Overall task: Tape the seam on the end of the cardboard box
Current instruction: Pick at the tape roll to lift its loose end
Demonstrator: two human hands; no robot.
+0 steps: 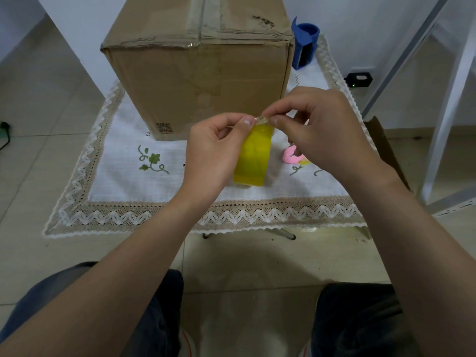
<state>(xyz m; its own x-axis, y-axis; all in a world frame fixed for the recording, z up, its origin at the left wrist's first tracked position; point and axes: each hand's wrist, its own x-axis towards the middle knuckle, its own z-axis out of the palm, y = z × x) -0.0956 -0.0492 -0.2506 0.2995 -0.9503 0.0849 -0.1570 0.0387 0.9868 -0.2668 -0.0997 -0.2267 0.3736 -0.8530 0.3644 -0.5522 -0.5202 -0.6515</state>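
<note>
Far left: dark plug (3, 127) on the tiled floor (38, 104). Lace-edged cloth (123, 181) spread flat, green leaf embroidery (152, 161) on its left half.

Box (201, 81) stands closed on the back half of the cloth, one end face toward the camera. Seam (202, 16) runs along the top centre, with old tape on it lapping just over the near edge. QR mark (164, 128) at the lower left corner of the near face.

Left hand (213, 150) is in front of the box, above the cloth. Its fingers wrap round the yellow tape roll (253, 158), which is held on edge, thumb up top by the loose end. Tape end (262, 120) sits crumpled between both thumbs, in front of the near face. Right hand (324, 127) pinches that end with thumb and forefinger, other fingers curled.

Desk leg (289, 235) shows below the cloth's front hem. Pink item (292, 154) lies on the cloth, partly hidden under the right hand; can't tell what it is. Blue dispenser (305, 45) stands upright just beside the box's right rear corner.

Further right: black unit (359, 79) with a green light, on the floor. Loose cardboard flap (386, 145) at the cloth's right edge, then a white frame (443, 124).

Bottom of view: knees (355, 318) in dark trousers.
</note>
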